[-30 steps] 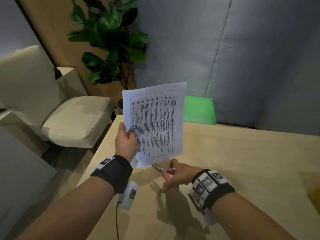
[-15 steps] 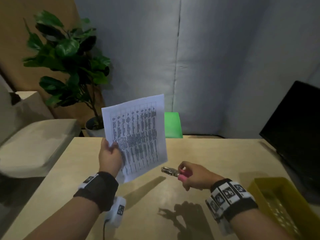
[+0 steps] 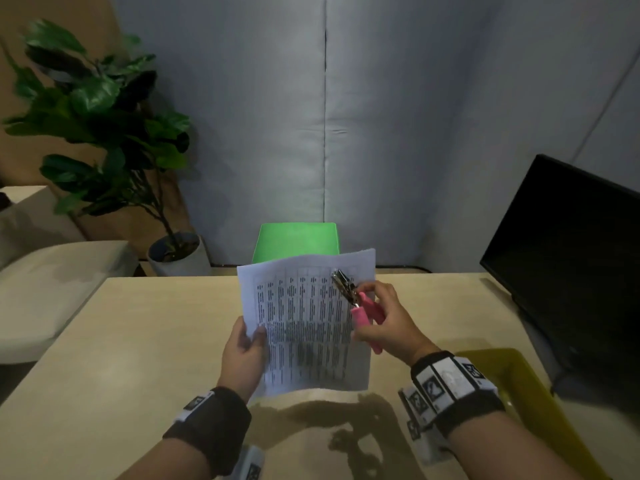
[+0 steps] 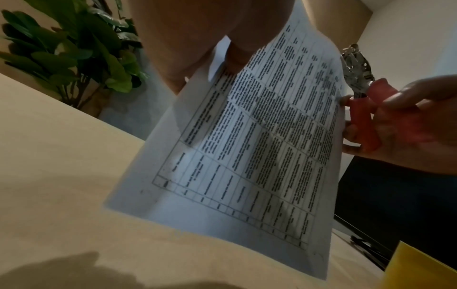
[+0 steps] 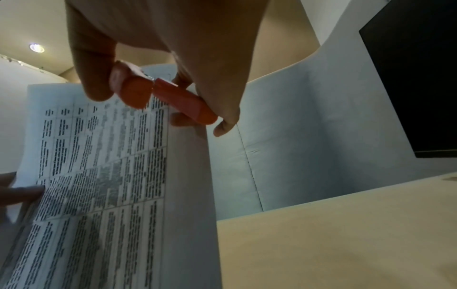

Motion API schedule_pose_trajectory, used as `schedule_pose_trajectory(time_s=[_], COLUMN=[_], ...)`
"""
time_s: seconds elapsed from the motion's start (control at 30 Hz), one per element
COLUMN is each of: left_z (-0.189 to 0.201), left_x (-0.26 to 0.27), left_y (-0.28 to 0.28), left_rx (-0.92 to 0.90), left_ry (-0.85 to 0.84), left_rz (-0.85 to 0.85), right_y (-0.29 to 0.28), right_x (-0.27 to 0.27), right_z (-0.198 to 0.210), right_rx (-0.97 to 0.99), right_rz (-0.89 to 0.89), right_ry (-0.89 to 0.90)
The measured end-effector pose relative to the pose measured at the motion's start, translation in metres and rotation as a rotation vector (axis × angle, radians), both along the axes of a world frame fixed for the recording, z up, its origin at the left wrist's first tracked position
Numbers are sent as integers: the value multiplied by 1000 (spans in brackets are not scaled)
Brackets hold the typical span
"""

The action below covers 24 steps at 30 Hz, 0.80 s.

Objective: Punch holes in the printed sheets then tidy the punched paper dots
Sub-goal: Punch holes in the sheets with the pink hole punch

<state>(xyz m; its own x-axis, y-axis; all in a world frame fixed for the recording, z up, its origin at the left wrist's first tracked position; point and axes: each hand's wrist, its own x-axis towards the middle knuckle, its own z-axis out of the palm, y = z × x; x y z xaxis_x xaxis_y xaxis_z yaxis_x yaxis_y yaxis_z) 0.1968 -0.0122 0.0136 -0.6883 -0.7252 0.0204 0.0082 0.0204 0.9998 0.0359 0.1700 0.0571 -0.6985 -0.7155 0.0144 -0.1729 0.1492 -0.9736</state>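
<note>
Left hand (image 3: 244,355) pinches the left edge of the white printed sheets of paper bearing a black-ruled table (image 3: 308,327), thumb on the printed face and fingers behind; the sheets are held in the air above the pale wooden tabletop (image 3: 138,341), tilted with the top edge away from the person; how many sheets the stack holds cannot be told. Right hand (image 3: 384,323) curls its fingers round the 2 pink handles of the metal plier-type hole punch (image 3: 356,299); the handles stand apart, not squeezed together; the shiny metal head sits at the upper right margin of the sheets, at or over the right edge; whether the paper lies inside the punch's mouth cannot be told. Yellow plastic tray (image 3: 512,386) rests on the tabletop to the right, beneath the right wrist; black flat monitor (image 3: 568,265) stands at the far right; green box-shaped object (image 3: 298,240) lies beyond the table's far edge; potted green-leaved plant (image 3: 100,126) stands at the left.
</note>
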Motion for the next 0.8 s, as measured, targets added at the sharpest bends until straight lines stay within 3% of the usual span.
schedule_pose_trajectory(time_s=[0.43, 0.63, 0.8], left_z=[-38, -4, 16], left_x=[10, 2, -6], left_y=[-4, -23, -32], left_rx=[9, -24, -101], left_ry=[-76, 61, 61], left_rz=[39, 4, 5], right_y=[-5, -12, -15], right_x=[13, 17, 17], right_z=[-38, -37, -37], right_rx=[5, -8, 7], right_rz=[-76, -40, -60], right_ry=[175, 267, 274])
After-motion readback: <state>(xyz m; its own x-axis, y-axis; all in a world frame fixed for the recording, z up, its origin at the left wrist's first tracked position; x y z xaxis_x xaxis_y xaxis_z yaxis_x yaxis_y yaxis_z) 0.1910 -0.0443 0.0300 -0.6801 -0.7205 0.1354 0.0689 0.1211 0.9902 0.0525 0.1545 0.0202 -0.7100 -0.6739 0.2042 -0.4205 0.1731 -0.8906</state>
